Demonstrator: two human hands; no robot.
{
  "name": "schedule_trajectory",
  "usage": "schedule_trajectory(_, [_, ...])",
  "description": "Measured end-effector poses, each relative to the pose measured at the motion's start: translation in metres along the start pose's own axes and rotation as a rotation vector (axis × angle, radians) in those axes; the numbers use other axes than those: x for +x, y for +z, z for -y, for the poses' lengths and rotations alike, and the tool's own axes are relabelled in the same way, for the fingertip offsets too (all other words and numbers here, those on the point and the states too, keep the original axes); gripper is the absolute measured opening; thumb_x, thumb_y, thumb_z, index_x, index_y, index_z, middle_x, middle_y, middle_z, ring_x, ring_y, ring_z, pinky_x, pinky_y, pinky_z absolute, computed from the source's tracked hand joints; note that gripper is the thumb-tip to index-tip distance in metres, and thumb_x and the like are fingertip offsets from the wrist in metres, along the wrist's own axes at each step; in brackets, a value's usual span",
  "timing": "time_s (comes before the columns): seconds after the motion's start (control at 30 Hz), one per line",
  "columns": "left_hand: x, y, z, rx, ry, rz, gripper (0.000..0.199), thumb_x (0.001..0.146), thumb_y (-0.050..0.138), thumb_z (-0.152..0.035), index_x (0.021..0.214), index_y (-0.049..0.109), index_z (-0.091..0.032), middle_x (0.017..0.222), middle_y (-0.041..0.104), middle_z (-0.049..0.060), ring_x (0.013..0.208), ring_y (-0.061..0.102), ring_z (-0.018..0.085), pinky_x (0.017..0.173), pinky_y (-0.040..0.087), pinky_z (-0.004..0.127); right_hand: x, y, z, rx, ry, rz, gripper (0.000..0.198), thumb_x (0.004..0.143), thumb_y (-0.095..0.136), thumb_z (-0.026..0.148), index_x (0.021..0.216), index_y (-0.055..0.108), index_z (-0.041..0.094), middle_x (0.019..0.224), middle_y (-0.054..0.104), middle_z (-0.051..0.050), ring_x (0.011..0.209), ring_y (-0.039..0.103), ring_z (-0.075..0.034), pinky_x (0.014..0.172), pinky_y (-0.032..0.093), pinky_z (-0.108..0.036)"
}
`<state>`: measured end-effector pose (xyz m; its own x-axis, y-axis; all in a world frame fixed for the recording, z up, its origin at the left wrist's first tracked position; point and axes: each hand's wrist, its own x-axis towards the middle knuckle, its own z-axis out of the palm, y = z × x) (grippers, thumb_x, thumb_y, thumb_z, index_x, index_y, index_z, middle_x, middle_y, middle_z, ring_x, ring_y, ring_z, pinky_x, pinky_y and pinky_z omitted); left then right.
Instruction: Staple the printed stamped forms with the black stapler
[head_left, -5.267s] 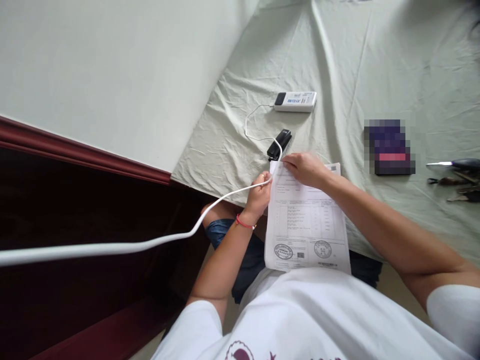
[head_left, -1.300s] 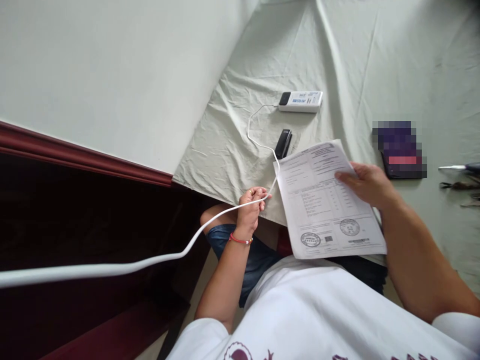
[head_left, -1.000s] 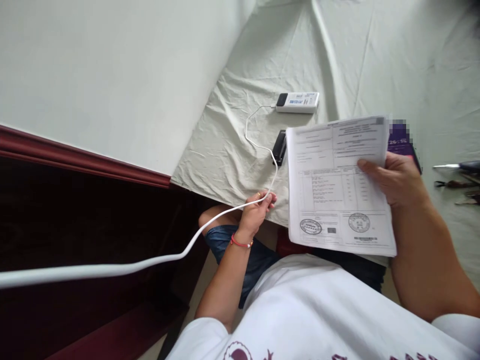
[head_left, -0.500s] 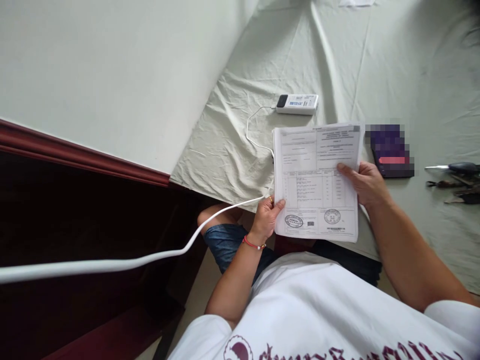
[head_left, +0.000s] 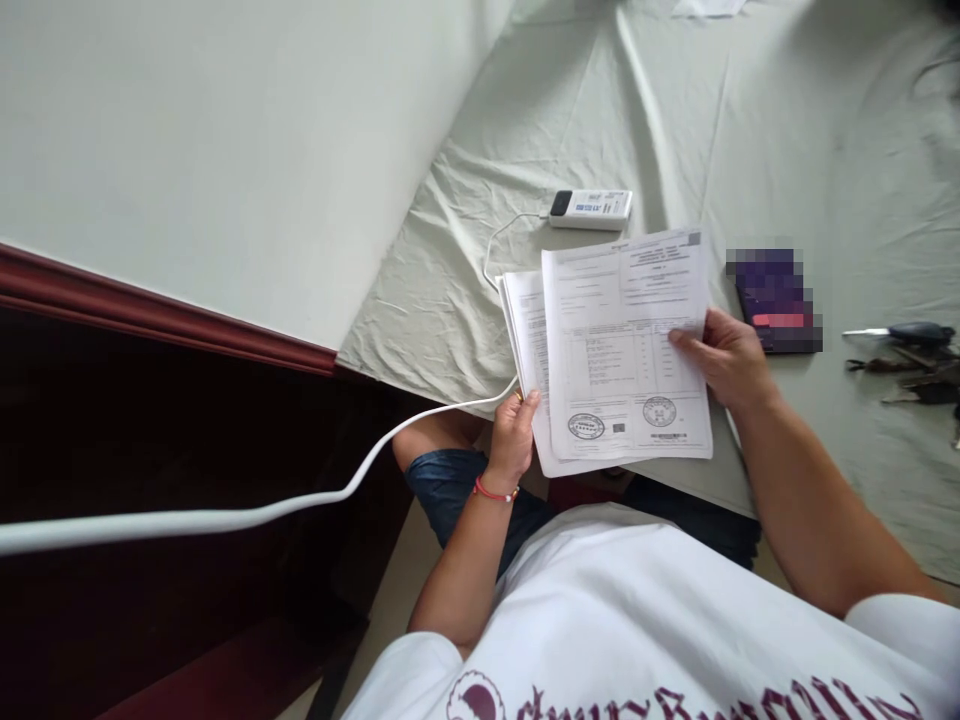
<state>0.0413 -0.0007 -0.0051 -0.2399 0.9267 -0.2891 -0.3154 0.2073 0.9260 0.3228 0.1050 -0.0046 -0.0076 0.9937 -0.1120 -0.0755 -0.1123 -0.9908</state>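
Left hand (head_left: 514, 440) fingers pinch the rear papers (head_left: 531, 345); right hand (head_left: 733, 362) fingers grip the overlapping front sheet (head_left: 626, 365), above the near edge of the surface (head_left: 435, 310). Insufficient left-thumb pressure could let rear papers slip.

left hand (head_left: 512, 437): pinching, thumb uppermost | right hand (head_left: 731, 362): pinching, thumb pointing left | left forearm (head_left: 463, 565): angled forward | right forearm (head_left: 814, 495): slanting inward

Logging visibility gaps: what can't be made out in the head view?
All in the head view:
Sheet: print too small and blurred.
Pages: mostly hidden behind the sheet.
Right hand: fingers behind the sheet.
Cable: part hidden behind the pages.
Purple device: pixelated.
White item: cut by top edge.
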Motion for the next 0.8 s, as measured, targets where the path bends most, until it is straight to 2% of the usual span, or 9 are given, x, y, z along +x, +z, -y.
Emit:
schedule_trajectory(0.1, [0.003, -0.006, 0.005, 0.069, 0.026, -0.023, 0.044, 0.077, 0.091, -0.053, 0.103, 0.081, -0.019, 0.105, 0.086, 0.009, 0.106, 0.08, 0.028, 0.101, 0.062, 0.041, 0.002, -0.001, -0.003, -0.092, -0.018, -0.064, 0.031, 0.075, 0.092, 0.048, 0.096, 0.079, 0.029, 0.09, 0.08, -0.002, 0.075, 0.075, -0.026, 0.068, 0.067, -0.044])
schedule_trajectory(0.2, [0.008, -0.005, 0.008, 0.014, 0.049, -0.06, 0.046, 0.071, 0.096, -0.049, 0.104, 0.08, -0.021, 0.107, 0.085, 0.008, 0.105, 0.08, 0.027, 0.1, 0.062, 0.04, 0.004, -0.004, 0.001, -0.054, -0.057, -0.181, 0.03, 0.074, 0.092, 0.047, 0.091, 0.075, 0.029, 0.09, 0.08, -0.002, 0.074, 0.073, -0.024, 0.07, 0.066, -0.044])
schedule_trajectory(0.3, [0.01, -0.003, 0.008, -0.053, 0.032, -0.088, 0.052, 0.064, 0.102, -0.045, 0.103, 0.08, -0.021, 0.106, 0.085, 0.006, 0.101, 0.08, 0.026, 0.098, 0.063, 0.04, 0.003, -0.006, 0.008, 0.059, -0.096, -0.263, 0.031, 0.071, 0.094, 0.045, 0.091, 0.074, 0.032, 0.103, 0.083, -0.004, 0.089, 0.076, -0.028, 0.085, 0.065, -0.05])
schedule_trajectory(0.37, [0.011, -0.002, 0.008, -0.076, 0.025, -0.094, 0.055, 0.06, 0.104, -0.043, 0.104, 0.08, -0.021, 0.107, 0.086, 0.006, 0.099, 0.08, 0.025, 0.097, 0.063, 0.04, 0.002, -0.007, 0.013, 0.085, -0.095, -0.27, 0.028, 0.074, 0.092, 0.044, 0.094, 0.075, 0.035, 0.116, 0.083, -0.005, 0.105, 0.076, -0.032, 0.097, 0.063, -0.054])
schedule_trajectory(0.43, [0.011, -0.002, 0.007, -0.073, 0.017, -0.092, 0.056, 0.06, 0.104, -0.042, 0.105, 0.08, -0.021, 0.108, 0.086, 0.006, 0.099, 0.08, 0.025, 0.097, 0.063, 0.039, 0.001, -0.008, 0.015, 0.076, -0.066, -0.254, 0.025, 0.078, 0.089, 0.043, 0.097, 0.075, 0.037, 0.124, 0.082, -0.004, 0.113, 0.075, -0.034, 0.102, 0.061, -0.055])
schedule_trajectory(0.5, [0.011, -0.002, 0.006, -0.053, 0.009, -0.095, 0.055, 0.06, 0.104, -0.042, 0.105, 0.08, -0.021, 0.106, 0.086, 0.006, 0.099, 0.08, 0.025, 0.095, 0.063, 0.039, 0.0, -0.007, 0.014, 0.055, -0.031, -0.228, 0.025, 0.078, 0.089, 0.043, 0.097, 0.074, 0.035, 0.119, 0.082, -0.004, 0.108, 0.076, -0.033, 0.097, 0.063, -0.052])
schedule_trajectory(0.6, [0.011, -0.003, 0.006, -0.031, -0.004, -0.108, 0.053, 0.057, 0.104, -0.042, 0.099, 0.078, -0.021, 0.097, 0.084, 0.003, 0.094, 0.079, 0.023, 0.09, 0.063, 0.037, 0.001, -0.006, 0.007, -0.003, 0.003, -0.176, 0.027, 0.076, 0.09, 0.043, 0.092, 0.073, 0.03, 0.102, 0.082, -0.004, 0.086, 0.076, -0.027, 0.078, 0.064, -0.043])
schedule_trajectory(0.67, [0.012, -0.003, 0.007, -0.035, 0.0, -0.116, 0.053, 0.056, 0.105, -0.042, 0.095, 0.077, -0.021, 0.091, 0.083, 0.0, 0.089, 0.078, 0.021, 0.088, 0.063, 0.036, 0.003, -0.007, 0.001, -0.065, 0.003, -0.155, 0.03, 0.076, 0.091, 0.044, 0.093, 0.073, 0.027, 0.096, 0.081, -0.003, 0.079, 0.074, -0.024, 0.071, 0.063, -0.04])
schedule_trajectory(0.8, [0.012, -0.004, 0.008, -0.044, 0.023, -0.107, 0.052, 0.056, 0.106, -0.043, 0.092, 0.075, -0.021, 0.086, 0.081, -0.002, 0.083, 0.076, 0.018, 0.086, 0.063, 0.033, 0.006, -0.011, -0.01, -0.166, -0.049, -0.11, 0.04, 0.077, 0.093, 0.044, 0.108, 0.075, 0.026, 0.102, 0.082, -0.005, 0.09, 0.078, -0.03, 0.076, 0.068, -0.044])
